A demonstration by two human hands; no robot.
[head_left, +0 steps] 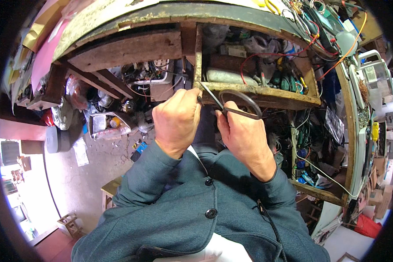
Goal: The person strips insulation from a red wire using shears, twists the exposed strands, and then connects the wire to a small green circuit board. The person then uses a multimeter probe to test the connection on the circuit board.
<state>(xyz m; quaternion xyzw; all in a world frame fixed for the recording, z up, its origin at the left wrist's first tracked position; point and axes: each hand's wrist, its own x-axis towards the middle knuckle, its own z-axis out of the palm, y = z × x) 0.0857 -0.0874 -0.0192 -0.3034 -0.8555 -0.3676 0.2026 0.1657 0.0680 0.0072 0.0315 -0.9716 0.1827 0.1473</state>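
My right hand (244, 135) grips a pair of scissors (255, 105) by its black looped handles. The metal blades point up and to the left, toward my other hand. Closed in a fist, my left hand (177, 117) is just left of the blade tips. A small dark bit of something sticks out by its fingers, too small to name. Both hands are in front of my chest, before the edge of an open wooden drawer (284, 97).
Tools, wires and bags fill the drawer. A worn wooden workbench (131, 22) spans the top, with tangled cables and a red wire at right. A white box of odds and ends (109, 125) sits at lower left. A clear plastic container (375, 76) stands far right.
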